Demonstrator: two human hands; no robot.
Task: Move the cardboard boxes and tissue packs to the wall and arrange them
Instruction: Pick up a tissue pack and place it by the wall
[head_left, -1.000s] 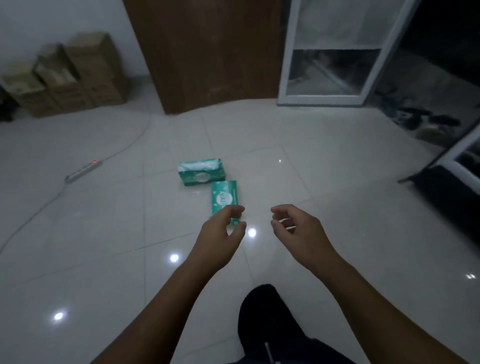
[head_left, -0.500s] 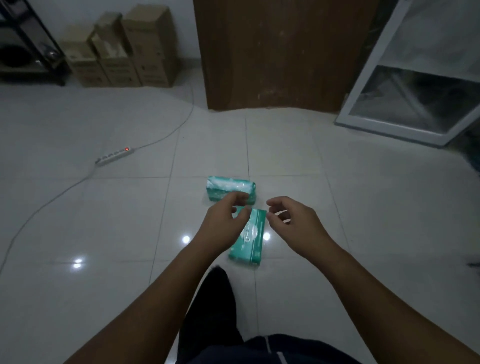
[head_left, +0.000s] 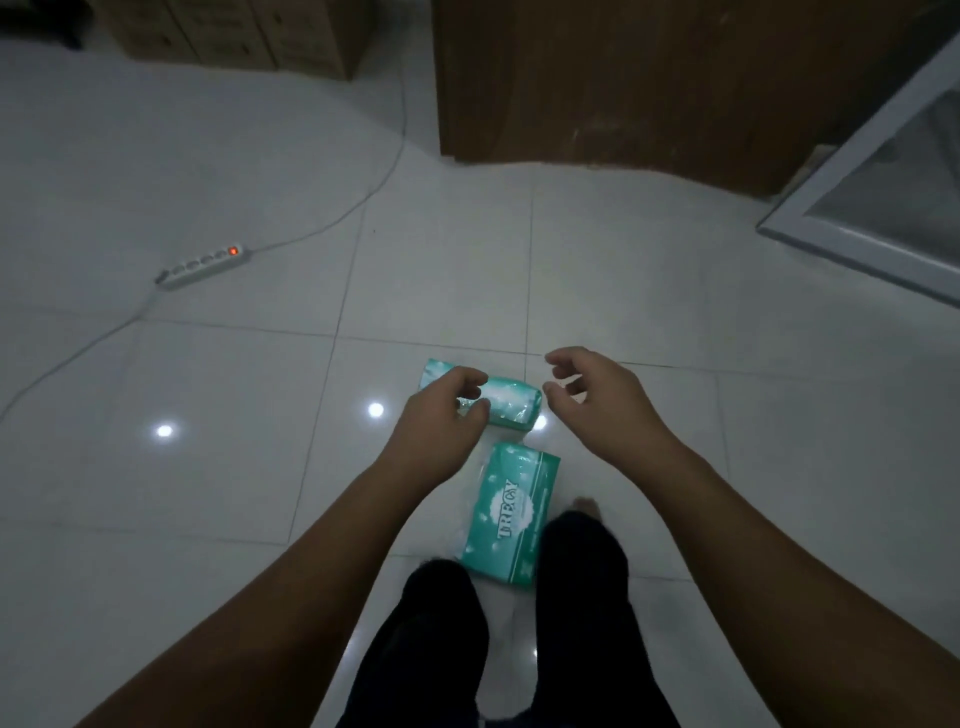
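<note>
Both hands have come forward past the near tissue pack, which now lies between the dark trouser legs; white floor tiles lie open on both sides; a power strip with a red light sits well apart to the left; a brown wooden panel stands ahead; both packs are green with white print, the near one lengthwise, the far tissue pack crosswise; the left hand curves over the far pack, contact unclear; the right hand hovers beside it, fingers loosely curled, holding nothing; cardboard boxes stand at top left, contents hidden.

left hand, right hand — near tissue pack
</note>
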